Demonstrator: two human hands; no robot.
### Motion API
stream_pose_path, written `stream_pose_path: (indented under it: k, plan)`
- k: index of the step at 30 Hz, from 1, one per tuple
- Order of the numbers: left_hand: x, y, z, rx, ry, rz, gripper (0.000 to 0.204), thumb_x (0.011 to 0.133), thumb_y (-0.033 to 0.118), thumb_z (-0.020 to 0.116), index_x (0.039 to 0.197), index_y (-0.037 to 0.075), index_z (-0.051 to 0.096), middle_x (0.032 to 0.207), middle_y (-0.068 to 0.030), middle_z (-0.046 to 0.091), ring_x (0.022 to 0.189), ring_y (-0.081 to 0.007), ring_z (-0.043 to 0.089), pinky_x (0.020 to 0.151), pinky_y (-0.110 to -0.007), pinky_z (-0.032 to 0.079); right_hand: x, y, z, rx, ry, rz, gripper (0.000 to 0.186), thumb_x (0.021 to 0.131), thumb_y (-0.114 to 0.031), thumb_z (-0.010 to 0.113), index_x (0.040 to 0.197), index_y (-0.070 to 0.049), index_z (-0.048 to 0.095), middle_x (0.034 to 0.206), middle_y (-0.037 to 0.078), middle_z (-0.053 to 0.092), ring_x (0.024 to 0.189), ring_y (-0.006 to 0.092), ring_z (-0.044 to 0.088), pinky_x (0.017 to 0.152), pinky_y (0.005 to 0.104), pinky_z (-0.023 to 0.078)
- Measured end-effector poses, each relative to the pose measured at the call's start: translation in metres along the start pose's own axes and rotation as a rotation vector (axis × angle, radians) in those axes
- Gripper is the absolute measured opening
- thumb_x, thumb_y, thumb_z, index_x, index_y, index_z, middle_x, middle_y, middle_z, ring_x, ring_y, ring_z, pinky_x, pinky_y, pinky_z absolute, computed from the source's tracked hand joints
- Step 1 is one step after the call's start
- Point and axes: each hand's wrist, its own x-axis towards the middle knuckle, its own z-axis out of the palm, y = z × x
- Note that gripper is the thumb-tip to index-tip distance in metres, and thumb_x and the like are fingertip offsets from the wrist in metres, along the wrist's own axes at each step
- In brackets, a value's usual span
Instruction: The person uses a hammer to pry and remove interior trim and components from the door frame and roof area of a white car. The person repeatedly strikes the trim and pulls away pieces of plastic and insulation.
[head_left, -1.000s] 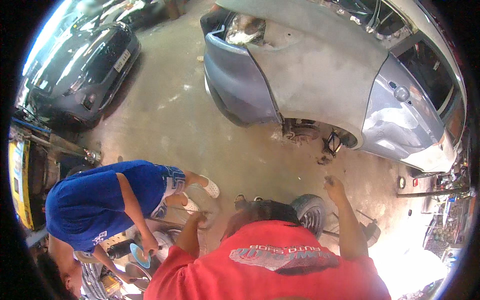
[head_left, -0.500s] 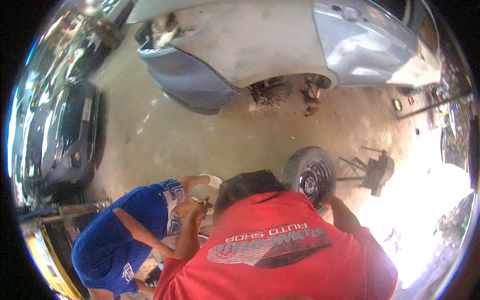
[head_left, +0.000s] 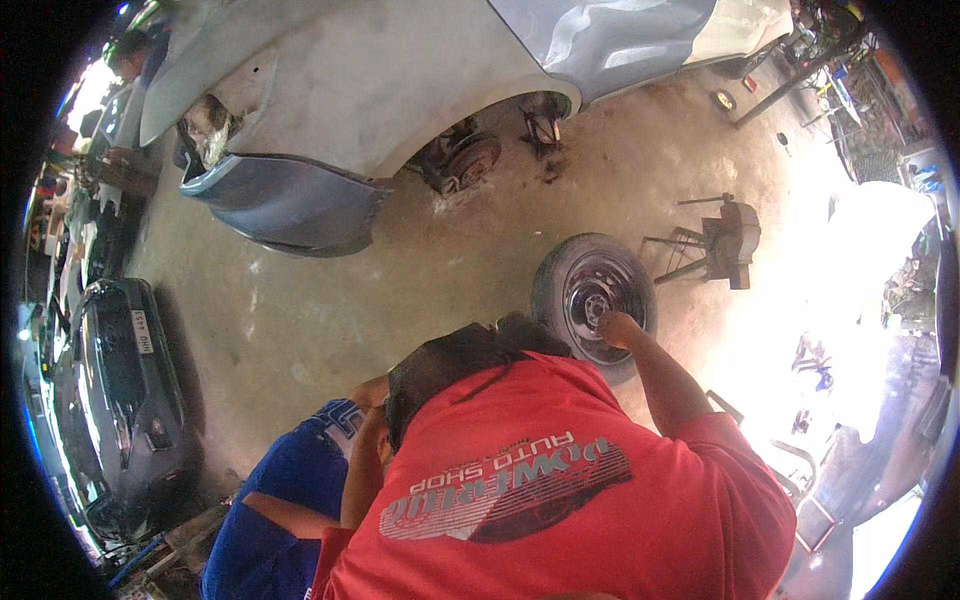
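A wheel with a dark tyre and black steel rim stands beyond my waist, right of the middle. My right hand is at its face, close to the hub, with the fingers drawn together. What they grip, if anything, is too small to make out. My left forearm runs up along my red shirt. The left hand itself is hidden beside my dark shorts. Close to that forearm, a person in a blue shirt bends over, one bare arm extended toward me.
A grey car body with a loose-hanging blue bumper spans the far side, its wheel arch lacking a wheel. Right of the tyre stands a dark metal stand with rods. A black car is parked at the left.
My right hand has moved from the tyre's lower edge up to the hub area. The left hand, visible before near a small object, is now hidden. The view has shifted to the right.
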Motion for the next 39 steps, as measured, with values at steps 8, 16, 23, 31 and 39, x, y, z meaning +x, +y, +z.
stream_pose_path:
  k: [8,16,23,31,39]
  plan:
    - [0.004,-0.051,-0.007,0.259,-0.121,0.019,0.051,0.099,0.032,0.073,0.14,0.002,0.069,0.113,-0.0272,0.078,0.106,-0.0373,0.077,0.082,-0.053,0.062,-0.03,-0.002,0.093,0.113,-0.221,0.26,0.026,0.099,-0.029,0.064,0.107,-0.016,0.084,0.114,0.01,0.083,0.107,0.0351,0.079,0.085,0.0525,0.065]
    - [0.024,-0.079,-0.059,0.459,-0.084,0.072,0.051,0.101,0.035,0.07,0.136,-0.002,0.07,0.109,-0.0289,0.079,0.105,-0.0391,0.078,0.081,-0.054,0.061,-0.024,-0.036,0.106,0.258,-0.409,0.494,0.025,0.095,-0.023,0.067,0.108,-0.012,0.086,0.116,0.013,0.083,0.114,0.0332,0.079,0.094,0.0504,0.064]
    - [-0.021,0.048,-0.1,0.016,0.004,-0.084,0.05,0.103,0.044,0.064,0.124,0.0,0.078,0.102,-0.0257,0.08,0.096,-0.035,0.079,0.08,-0.049,0.059,-0.028,-0.088,0.012,0.75,0.011,0.729,0.041,0.097,-0.038,0.07,0.118,-0.004,0.08,0.122,0.025,0.079,0.12,0.0438,0.073,0.102,0.0517,0.059]
    - [-0.003,0.095,-0.097,-0.368,0.071,0.147,0.031,0.101,0.035,0.076,0.109,0.005,0.075,0.067,-0.0026,0.058,0.058,-0.0191,0.054,0.057,-0.039,0.044,-0.132,-0.086,-0.03,0.749,-0.127,0.833,0.043,0.098,-0.041,0.073,0.122,-0.005,0.078,0.121,0.024,0.078,0.118,0.0428,0.073,0.103,0.0506,0.058]
    - [-0.009,0.158,-0.025,-0.213,-0.005,0.092,0.034,0.098,0.036,0.077,0.099,0.002,0.078,0.075,-0.0077,0.068,0.059,-0.0197,0.058,0.059,-0.042,0.045,-0.176,-0.037,-0.052,0.71,0.042,0.922,0.044,0.104,-0.042,0.065,0.126,-0.007,0.079,0.125,0.022,0.077,0.118,0.0421,0.073,0.103,0.0507,0.058]
